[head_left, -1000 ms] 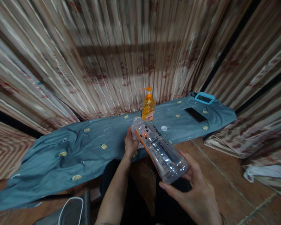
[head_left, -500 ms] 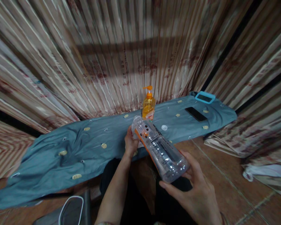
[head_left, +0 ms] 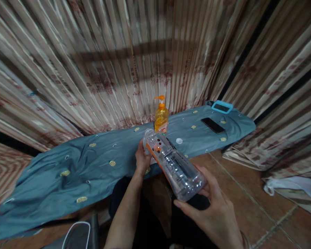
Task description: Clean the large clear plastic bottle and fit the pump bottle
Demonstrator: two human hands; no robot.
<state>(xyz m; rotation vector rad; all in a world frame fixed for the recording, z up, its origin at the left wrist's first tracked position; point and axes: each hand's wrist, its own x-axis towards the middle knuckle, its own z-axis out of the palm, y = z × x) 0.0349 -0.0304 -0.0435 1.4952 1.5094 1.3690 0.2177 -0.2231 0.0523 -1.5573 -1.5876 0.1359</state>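
Note:
A clear plastic bottle [head_left: 175,166] with an orange stripe and dark print lies tilted between my hands, its neck up and to the left. My left hand [head_left: 142,157] is closed around the neck end, with its fingertips hidden behind the bottle. At the base, my right hand [head_left: 211,204] grips with the thumb below and the fingers on the far side. A pale patch shows beneath the bottle near my left hand; I cannot make out what it is. Just beyond the neck stands an orange pump bottle [head_left: 161,116], and a small white disc [head_left: 179,141] lies to its right.
A blue-green patterned cloth [head_left: 101,155] covers the long narrow table. On its right part lie a black phone [head_left: 213,125] and a blue-framed device [head_left: 222,107]. Striped curtains [head_left: 114,69] hang close behind. A dark seat with a white-edged item [head_left: 76,237] is at lower left.
The view has shifted slightly, so the table and its things sit a little further left. Both hands keep their hold on the clear bottle, at almost the same tilt.

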